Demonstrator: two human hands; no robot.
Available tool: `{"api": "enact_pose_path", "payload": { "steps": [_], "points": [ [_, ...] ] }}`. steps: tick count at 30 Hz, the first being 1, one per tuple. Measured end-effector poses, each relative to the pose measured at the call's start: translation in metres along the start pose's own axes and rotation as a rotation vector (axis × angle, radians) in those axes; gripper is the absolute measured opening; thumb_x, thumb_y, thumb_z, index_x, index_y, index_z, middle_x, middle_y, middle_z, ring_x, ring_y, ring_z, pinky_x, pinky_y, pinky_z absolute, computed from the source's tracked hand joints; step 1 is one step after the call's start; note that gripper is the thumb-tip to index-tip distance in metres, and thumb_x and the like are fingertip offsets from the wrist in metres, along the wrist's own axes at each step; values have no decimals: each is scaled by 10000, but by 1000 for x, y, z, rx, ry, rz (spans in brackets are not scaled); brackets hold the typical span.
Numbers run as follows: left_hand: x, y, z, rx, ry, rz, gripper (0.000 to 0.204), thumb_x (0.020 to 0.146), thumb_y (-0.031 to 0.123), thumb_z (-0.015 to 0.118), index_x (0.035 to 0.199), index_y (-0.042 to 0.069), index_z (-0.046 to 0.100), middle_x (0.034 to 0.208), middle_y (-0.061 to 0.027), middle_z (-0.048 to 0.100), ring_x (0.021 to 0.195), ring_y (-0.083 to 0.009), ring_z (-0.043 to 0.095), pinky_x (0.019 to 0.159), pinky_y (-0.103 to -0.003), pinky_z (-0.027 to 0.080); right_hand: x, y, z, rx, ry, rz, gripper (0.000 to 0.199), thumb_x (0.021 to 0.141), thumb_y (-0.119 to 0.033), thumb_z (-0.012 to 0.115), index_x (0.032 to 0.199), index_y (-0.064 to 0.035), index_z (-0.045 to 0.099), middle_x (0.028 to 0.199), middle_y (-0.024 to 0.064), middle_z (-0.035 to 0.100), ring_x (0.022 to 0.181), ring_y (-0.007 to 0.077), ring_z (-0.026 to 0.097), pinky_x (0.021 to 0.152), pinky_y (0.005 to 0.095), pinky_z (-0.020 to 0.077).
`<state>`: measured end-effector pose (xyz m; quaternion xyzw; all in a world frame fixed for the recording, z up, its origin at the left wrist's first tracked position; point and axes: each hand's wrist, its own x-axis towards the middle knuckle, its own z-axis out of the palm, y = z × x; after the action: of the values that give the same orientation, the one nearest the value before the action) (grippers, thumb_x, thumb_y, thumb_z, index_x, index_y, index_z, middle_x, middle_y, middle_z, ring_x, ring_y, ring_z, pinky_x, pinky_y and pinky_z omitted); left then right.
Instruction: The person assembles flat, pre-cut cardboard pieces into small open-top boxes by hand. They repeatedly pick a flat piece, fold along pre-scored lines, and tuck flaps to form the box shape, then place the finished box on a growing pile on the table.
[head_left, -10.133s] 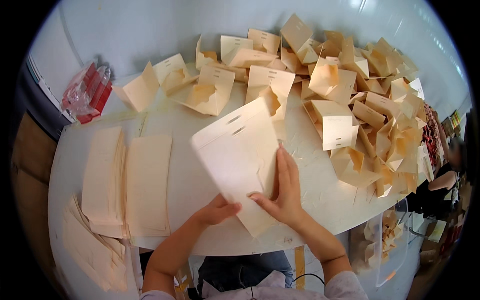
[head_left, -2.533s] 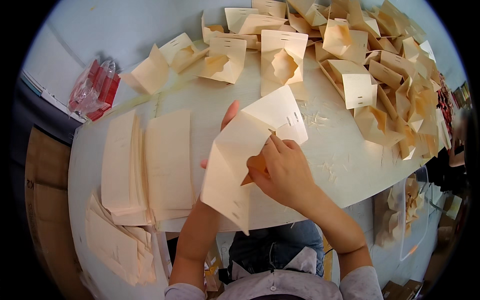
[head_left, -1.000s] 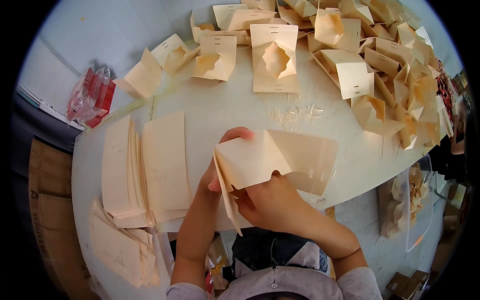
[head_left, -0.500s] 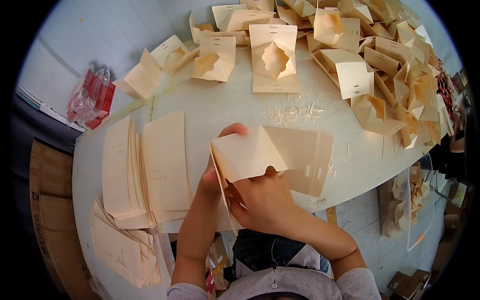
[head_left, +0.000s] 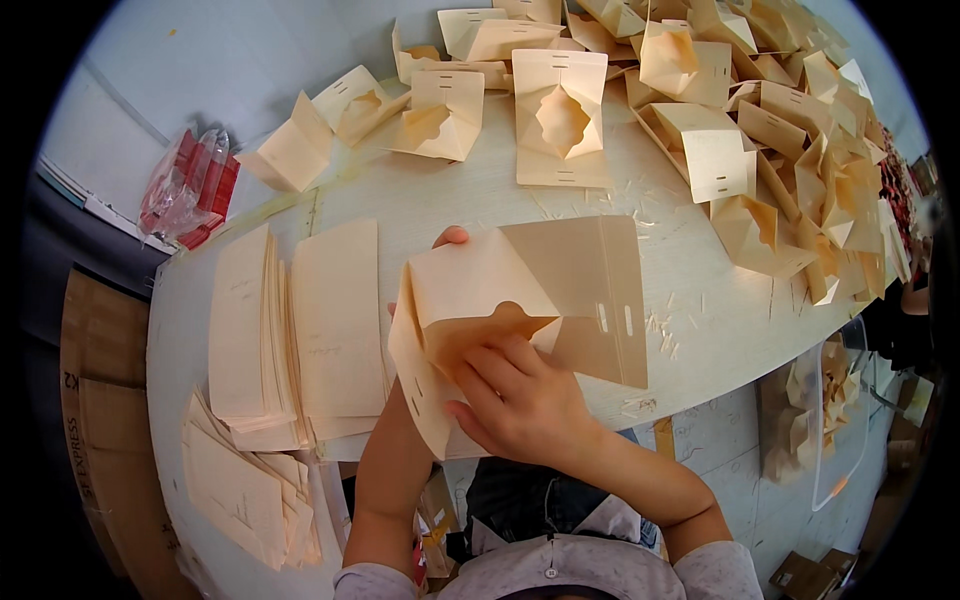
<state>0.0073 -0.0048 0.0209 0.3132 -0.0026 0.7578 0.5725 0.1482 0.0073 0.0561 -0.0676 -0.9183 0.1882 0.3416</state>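
Observation:
A folded cream cardboard insert (head_left: 485, 275) is held up over the near part of the table, tilted, with its cut-out opening facing me. My left hand (head_left: 451, 237) grips it from behind at its left side; a fingertip shows over the top edge and the rest is hidden. My right hand (head_left: 530, 405) reaches into the opening from the lower right. Its fingers lie against the inner panel, and its thumb is apart from them near the left flap. The insert's slotted right flap (head_left: 600, 300) sticks out flat.
Flat card stacks (head_left: 335, 320) lie on the left of the table (head_left: 420, 200). Folded inserts (head_left: 560, 120) stand along the back, heaped high at the right (head_left: 780, 130). Small paper scraps (head_left: 660, 330) are scattered nearby. Red packets in plastic (head_left: 190, 190) sit far left. A clear bin (head_left: 815, 410) stands lower right.
The insert has tipped and shifted slightly left, so its opening shows more. My right hand's fingers have come away from its lower edge and spread inside the opening.

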Motion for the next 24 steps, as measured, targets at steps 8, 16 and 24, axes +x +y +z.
{"api": "enact_pose_path", "payload": {
  "steps": [8,16,24],
  "points": [
    [0,4,-1,261,191,-45,886,596,594,690,1227,96,318,1128,-127,477,1056,-243,502,849,-342,482,6,4,-4,58,-38,61,333,601,-78,672,916,-1,595,983,103,559,931,265,532,691,339,494],
    [9,3,-16,264,-45,16,904,590,648,612,1243,106,301,1135,-81,482,1046,-178,500,847,-323,473,5,19,-3,199,9,17,313,578,26,622,889,6,593,966,122,571,879,293,557,701,348,492],
    [3,7,-3,364,220,45,837,651,643,585,1266,157,291,1200,-75,446,1100,-201,474,880,-351,462,-5,29,-9,232,289,-92,321,596,-49,607,910,11,582,1014,148,537,893,292,528,725,375,469]
  ]
}}
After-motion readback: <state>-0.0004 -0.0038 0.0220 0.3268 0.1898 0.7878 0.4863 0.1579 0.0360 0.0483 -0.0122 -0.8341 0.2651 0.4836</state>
